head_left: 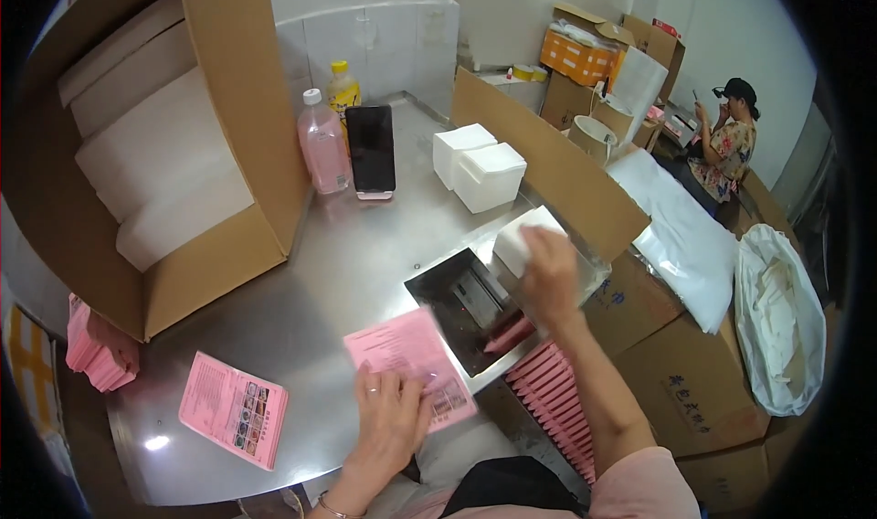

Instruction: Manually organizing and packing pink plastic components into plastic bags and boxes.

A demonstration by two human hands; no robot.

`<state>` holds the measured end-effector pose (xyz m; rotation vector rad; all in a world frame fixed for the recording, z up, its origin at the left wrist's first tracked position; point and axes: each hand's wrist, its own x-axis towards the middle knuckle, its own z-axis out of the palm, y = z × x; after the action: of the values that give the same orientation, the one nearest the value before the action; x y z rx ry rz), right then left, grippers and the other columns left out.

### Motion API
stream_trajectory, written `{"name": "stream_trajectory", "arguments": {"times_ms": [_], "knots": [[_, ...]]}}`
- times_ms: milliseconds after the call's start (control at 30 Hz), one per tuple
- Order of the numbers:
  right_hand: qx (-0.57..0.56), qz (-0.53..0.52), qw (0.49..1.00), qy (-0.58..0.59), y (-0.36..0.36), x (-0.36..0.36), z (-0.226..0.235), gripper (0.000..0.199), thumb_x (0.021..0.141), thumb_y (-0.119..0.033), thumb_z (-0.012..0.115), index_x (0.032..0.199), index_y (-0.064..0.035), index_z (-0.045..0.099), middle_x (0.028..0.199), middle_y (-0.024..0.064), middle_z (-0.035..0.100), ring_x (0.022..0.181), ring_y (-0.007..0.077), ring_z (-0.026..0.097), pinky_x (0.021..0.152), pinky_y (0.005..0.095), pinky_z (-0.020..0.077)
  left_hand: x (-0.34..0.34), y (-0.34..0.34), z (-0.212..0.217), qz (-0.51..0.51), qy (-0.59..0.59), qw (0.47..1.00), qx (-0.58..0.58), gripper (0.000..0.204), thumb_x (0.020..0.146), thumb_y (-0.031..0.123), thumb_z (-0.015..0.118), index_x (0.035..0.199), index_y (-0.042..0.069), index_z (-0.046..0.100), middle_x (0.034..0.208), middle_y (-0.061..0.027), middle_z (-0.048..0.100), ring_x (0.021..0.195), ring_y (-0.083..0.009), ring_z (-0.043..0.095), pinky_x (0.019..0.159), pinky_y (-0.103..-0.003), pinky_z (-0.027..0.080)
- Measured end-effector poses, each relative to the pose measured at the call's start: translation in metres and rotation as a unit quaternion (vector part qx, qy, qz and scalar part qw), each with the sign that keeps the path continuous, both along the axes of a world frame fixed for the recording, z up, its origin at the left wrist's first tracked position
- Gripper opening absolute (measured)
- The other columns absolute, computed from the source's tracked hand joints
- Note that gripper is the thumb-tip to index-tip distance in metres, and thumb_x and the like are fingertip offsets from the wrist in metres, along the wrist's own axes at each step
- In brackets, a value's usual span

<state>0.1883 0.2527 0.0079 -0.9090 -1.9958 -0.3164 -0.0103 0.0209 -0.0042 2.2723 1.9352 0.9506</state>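
My left hand (395, 420) lies with its fingers flat on a pink printed packet (402, 344) at the near edge of the steel table, beside a rectangular opening (448, 291) in its top. A ring and a bracelet show on that hand. At the far right of the opening, my right hand (552, 268) is smeared by motion next to a white folded paper stack (523, 238); whether its fingers grip the stack cannot be made out. A pink piece (509, 334) shows inside the opening. A pile of pink printed packets (236, 409) rests to the left.
A large carton (215, 277) of white paper stacks stands at left. Further back are a pink bottle (322, 144), a yellow bottle (343, 88), a phone (370, 149) and white blocks (491, 176). Pink packets (551, 396) line the lower right. A person (726, 144) is at far right.
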Motion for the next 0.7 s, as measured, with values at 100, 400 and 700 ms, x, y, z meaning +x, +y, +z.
{"name": "stream_trajectory", "arguments": {"times_ms": [100,400,700], "knots": [[-0.12,0.305,0.936,-0.127,-0.108,-0.032,-0.022,0.039,0.082,-0.001,0.056,0.121,0.0051,0.058,0.125,0.0268,0.056,0.118,0.0468,0.055,0.104,0.0543,0.0413,0.0,-0.013,0.003,0.0,-0.109,0.994,-0.031,0.062,0.067,0.015,0.078,0.122,-0.001,0.056,0.128,-0.0261,0.047,0.117,-0.0437,0.047,0.106,-0.059,0.033],[-0.106,0.248,0.908,-0.32,-0.125,-0.106,-0.013,0.024,0.072,-0.012,0.062,0.092,0.0018,0.063,0.082,0.015,0.058,0.081,0.0311,0.06,0.109,0.063,0.0294,0.003,0.011,0.009,0.172,-0.037,0.984,-0.018,0.081,0.066,0.037,0.078,0.135,0.006,0.047,0.152,-0.03,0.026,0.141,-0.0525,0.023,0.106,-0.074,0.016],[0.036,-0.134,0.981,-0.135,-0.007,-0.006,0.019,0.018,0.079,-0.012,0.07,0.092,-0.0014,0.064,0.089,0.0113,0.058,0.092,0.0274,0.056,0.081,0.0455,0.0415,0.0,0.0,0.005,0.217,0.074,0.972,-0.046,0.059,0.072,0.049,0.072,0.118,0.014,0.064,0.114,-0.0211,0.053,0.102,-0.0382,0.047,0.089,-0.051,0.035]]}}
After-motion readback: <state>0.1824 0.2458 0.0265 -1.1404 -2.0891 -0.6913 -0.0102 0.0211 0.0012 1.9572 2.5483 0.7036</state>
